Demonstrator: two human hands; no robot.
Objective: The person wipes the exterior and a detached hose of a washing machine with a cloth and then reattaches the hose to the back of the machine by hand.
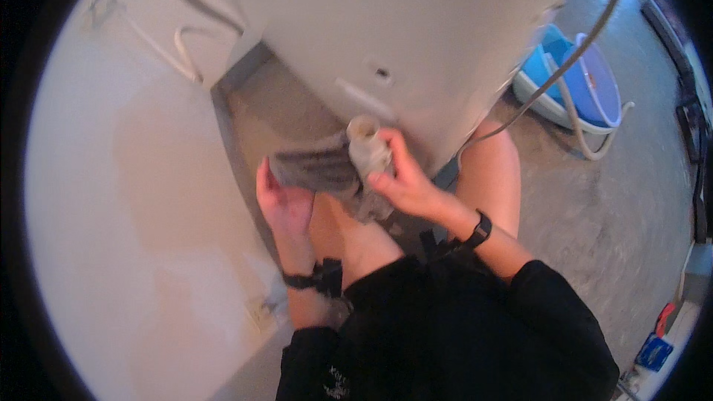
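My right hand grips a pale, hollow plastic fitting, its round mouth turned up. My left hand holds one end of a grey cloth, which stretches across to the fitting and hangs below it. Just beyond both hands stands a large white appliance with a small dark hole in its panel. Part of the cloth near the fitting is hidden by my right hand.
A white wall rises close at my left. A grey hose arcs from the appliance side. Blue and purple basins stand on the grey floor at the right, with a pale hose over them.
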